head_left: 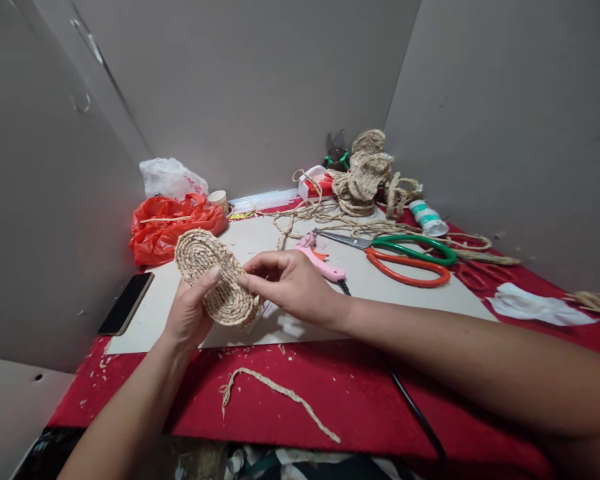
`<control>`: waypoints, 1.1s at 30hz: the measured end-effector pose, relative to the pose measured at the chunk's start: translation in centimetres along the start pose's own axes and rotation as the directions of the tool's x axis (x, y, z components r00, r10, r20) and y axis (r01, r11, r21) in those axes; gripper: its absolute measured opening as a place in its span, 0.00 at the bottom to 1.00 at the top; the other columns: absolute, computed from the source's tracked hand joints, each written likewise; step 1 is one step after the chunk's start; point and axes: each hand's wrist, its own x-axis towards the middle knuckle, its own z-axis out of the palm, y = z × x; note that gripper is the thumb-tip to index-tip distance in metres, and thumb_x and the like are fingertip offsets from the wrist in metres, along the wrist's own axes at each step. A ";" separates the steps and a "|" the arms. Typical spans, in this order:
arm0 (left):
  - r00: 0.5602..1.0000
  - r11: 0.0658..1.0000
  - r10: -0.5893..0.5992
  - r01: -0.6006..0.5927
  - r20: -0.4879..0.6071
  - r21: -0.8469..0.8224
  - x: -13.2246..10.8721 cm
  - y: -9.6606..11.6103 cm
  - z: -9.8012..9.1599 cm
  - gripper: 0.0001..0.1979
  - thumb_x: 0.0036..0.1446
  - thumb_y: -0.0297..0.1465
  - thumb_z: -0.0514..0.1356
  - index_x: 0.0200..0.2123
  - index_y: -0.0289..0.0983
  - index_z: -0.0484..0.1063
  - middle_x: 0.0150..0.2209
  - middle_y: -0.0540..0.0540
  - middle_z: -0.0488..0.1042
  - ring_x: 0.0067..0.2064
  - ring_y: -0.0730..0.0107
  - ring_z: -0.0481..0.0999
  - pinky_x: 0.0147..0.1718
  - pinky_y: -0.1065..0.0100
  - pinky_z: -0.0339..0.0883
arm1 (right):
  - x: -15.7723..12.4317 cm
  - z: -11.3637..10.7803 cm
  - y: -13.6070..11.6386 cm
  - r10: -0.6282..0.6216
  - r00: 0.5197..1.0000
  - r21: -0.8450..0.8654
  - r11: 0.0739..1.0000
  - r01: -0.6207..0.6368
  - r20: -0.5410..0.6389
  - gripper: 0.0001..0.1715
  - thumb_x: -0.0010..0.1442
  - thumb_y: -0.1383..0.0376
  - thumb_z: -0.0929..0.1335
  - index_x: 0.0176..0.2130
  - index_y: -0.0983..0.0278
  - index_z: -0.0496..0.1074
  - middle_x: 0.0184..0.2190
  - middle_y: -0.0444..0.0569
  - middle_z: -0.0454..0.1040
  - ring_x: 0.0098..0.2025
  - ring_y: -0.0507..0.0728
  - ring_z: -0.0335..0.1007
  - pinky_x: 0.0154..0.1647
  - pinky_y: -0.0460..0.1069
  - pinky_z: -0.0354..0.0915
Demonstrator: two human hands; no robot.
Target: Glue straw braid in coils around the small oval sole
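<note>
An oval coil of braided straw cord [217, 277] is tilted up above the white board [420, 303]. My left hand [194, 303] grips it from the lower left, thumb across its face and the other fingers hidden behind. At the coil's right edge my right hand [285, 283] pinches the rim between thumb and fingertips. Behind the right hand lies a pink glue gun [323, 262] with a black cable. Large scissors [405, 255] with one green and one orange handle rest to its right. A loose piece of braided cord [285, 390] lies on the red cloth in front.
A red plastic bag [175, 227], a white bag [173, 177] and a paper cup [219, 200] stand at back left, near a phone [127, 303]. Stacked straw coils [365, 173] and green-handled pliers [337, 157] are at the back. White gloves [537, 305] lie right. Grey panels enclose the table.
</note>
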 end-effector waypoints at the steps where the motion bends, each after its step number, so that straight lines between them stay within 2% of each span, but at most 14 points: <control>1: 1.000 1.000 -0.018 0.018 0.000 0.000 0.0 -0.1 0.0 0.22 0.44 0.31 0.69 0.45 0.36 0.73 0.37 0.45 0.79 0.36 0.60 0.80 0.38 0.62 0.74 | 0.1 -0.1 0.0 0.027 1.000 0.019 0.999 -0.027 0.017 0.07 0.54 0.65 0.69 0.29 0.69 0.75 0.24 0.44 0.74 0.25 0.48 0.66 0.27 0.44 0.63; 5: 0.999 1.000 -0.014 0.013 -0.051 -0.025 -0.1 -0.2 0.0 0.24 0.44 0.26 0.69 0.47 0.36 0.72 0.33 0.49 0.79 0.31 0.66 0.79 0.37 0.65 0.75 | 0.2 -0.4 -0.3 0.134 0.983 0.107 0.983 -0.148 0.128 0.11 0.55 0.62 0.69 0.33 0.69 0.75 0.23 0.44 0.72 0.23 0.48 0.66 0.26 0.44 0.64; 8: 0.997 0.999 -0.004 0.001 -0.078 -0.040 0.0 0.0 -0.1 0.25 0.44 0.26 0.69 0.48 0.37 0.72 0.31 0.50 0.79 0.29 0.69 0.78 0.35 0.67 0.75 | 0.1 -0.3 -0.6 0.204 0.973 0.151 0.964 -0.219 0.108 0.11 0.54 0.64 0.69 0.38 0.68 0.71 0.23 0.42 0.71 0.23 0.48 0.68 0.26 0.44 0.65; 10: 0.996 0.999 -0.008 0.004 -0.088 -0.037 0.0 0.2 -0.2 0.25 0.43 0.26 0.69 0.48 0.37 0.72 0.31 0.50 0.79 0.28 0.69 0.78 0.34 0.68 0.75 | 0.1 -0.3 -0.6 0.195 0.978 0.175 0.963 -0.206 0.080 0.09 0.54 0.66 0.69 0.36 0.68 0.70 0.23 0.42 0.70 0.23 0.48 0.68 0.26 0.44 0.65; 12: 0.995 0.999 -0.005 0.001 -0.096 -0.038 0.0 0.3 -0.2 0.26 0.42 0.26 0.70 0.47 0.37 0.72 0.31 0.50 0.79 0.29 0.70 0.78 0.33 0.70 0.74 | -0.1 -0.2 -0.5 0.099 0.994 0.137 0.985 -0.106 0.055 0.05 0.54 0.67 0.68 0.33 0.68 0.70 0.24 0.42 0.70 0.23 0.47 0.66 0.26 0.44 0.64; 14: 0.995 0.999 -0.007 0.003 -0.101 -0.042 -0.1 0.4 -0.2 0.26 0.41 0.25 0.70 0.47 0.37 0.73 0.30 0.50 0.78 0.28 0.71 0.77 0.31 0.72 0.74 | -0.2 -0.3 -0.4 -0.072 0.997 -0.017 0.997 0.073 0.029 0.03 0.55 0.69 0.67 0.32 0.68 0.71 0.25 0.43 0.69 0.24 0.47 0.65 0.27 0.44 0.63; 15: 0.995 0.999 -0.010 0.006 -0.099 -0.043 -0.1 0.5 -0.2 0.26 0.41 0.25 0.70 0.47 0.37 0.73 0.30 0.51 0.78 0.28 0.72 0.77 0.31 0.73 0.74 | -0.3 -0.4 -0.3 -0.179 0.984 -0.126 0.975 0.181 0.028 0.03 0.56 0.71 0.66 0.33 0.68 0.71 0.25 0.44 0.70 0.26 0.48 0.64 0.28 0.44 0.63; 17: 0.996 0.999 -0.019 0.016 -0.090 -0.036 -0.2 0.5 -0.1 0.26 0.41 0.25 0.70 0.47 0.37 0.73 0.30 0.51 0.79 0.28 0.72 0.77 0.30 0.73 0.74 | -0.4 -0.7 -0.1 -0.382 0.921 -0.332 0.861 0.384 0.075 0.05 0.57 0.73 0.65 0.34 0.68 0.71 0.27 0.46 0.70 0.28 0.49 0.64 0.31 0.45 0.63; 19: 0.997 1.000 -0.022 0.020 -0.078 -0.023 -0.3 0.6 0.0 0.26 0.41 0.25 0.70 0.47 0.38 0.74 0.31 0.51 0.79 0.28 0.71 0.78 0.29 0.74 0.73 | -0.5 -0.9 0.2 -0.510 0.842 -0.478 0.704 0.525 0.175 0.07 0.59 0.73 0.63 0.36 0.69 0.71 0.29 0.49 0.70 0.31 0.51 0.65 0.33 0.46 0.64; 22: 0.998 0.999 -0.039 0.039 -0.054 0.006 -0.3 0.7 0.1 0.22 0.42 0.26 0.70 0.44 0.36 0.75 0.31 0.50 0.79 0.29 0.69 0.78 0.29 0.72 0.74 | -0.6 -1.2 0.5 -0.555 0.767 -0.647 0.463 0.605 0.320 0.10 0.62 0.72 0.61 0.36 0.70 0.71 0.31 0.53 0.70 0.32 0.53 0.65 0.30 0.46 0.63; 25: 0.997 0.996 -0.080 0.080 -0.005 0.042 -0.3 0.7 0.0 0.16 0.43 0.28 0.69 0.39 0.33 0.78 0.32 0.45 0.80 0.30 0.65 0.79 0.29 0.70 0.74 | -0.7 -1.2 0.6 -0.551 0.732 -0.734 0.285 0.616 0.401 0.13 0.63 0.73 0.59 0.34 0.69 0.71 0.30 0.52 0.69 0.29 0.52 0.62 0.26 0.45 0.60; 27: 0.994 0.993 -0.104 0.102 0.026 0.062 -0.3 0.6 -0.3 0.13 0.45 0.29 0.68 0.37 0.32 0.78 0.33 0.43 0.80 0.32 0.62 0.79 0.30 0.69 0.74 | -0.9 -1.2 0.5 -0.545 0.729 -0.744 0.258 0.616 0.415 0.13 0.63 0.73 0.59 0.33 0.68 0.71 0.30 0.50 0.69 0.28 0.52 0.60 0.26 0.45 0.58; 30: 0.992 0.991 -0.120 0.118 0.036 0.070 -0.3 0.5 -0.6 0.13 0.46 0.28 0.66 0.38 0.32 0.79 0.35 0.42 0.80 0.33 0.61 0.80 0.31 0.67 0.75 | -1.1 -1.1 0.3 -0.529 0.746 -0.747 0.278 0.603 0.405 0.13 0.63 0.72 0.59 0.34 0.69 0.72 0.30 0.50 0.68 0.28 0.51 0.60 0.25 0.45 0.58; 33: 0.991 0.989 -0.132 0.130 0.023 0.067 -0.3 0.4 -0.5 0.13 0.45 0.28 0.67 0.37 0.32 0.79 0.34 0.42 0.80 0.33 0.60 0.80 0.31 0.66 0.75 | -1.1 -1.1 -0.1 -0.507 0.766 -0.717 0.351 0.602 0.395 0.13 0.63 0.72 0.60 0.33 0.70 0.72 0.30 0.52 0.70 0.28 0.52 0.62 0.25 0.45 0.59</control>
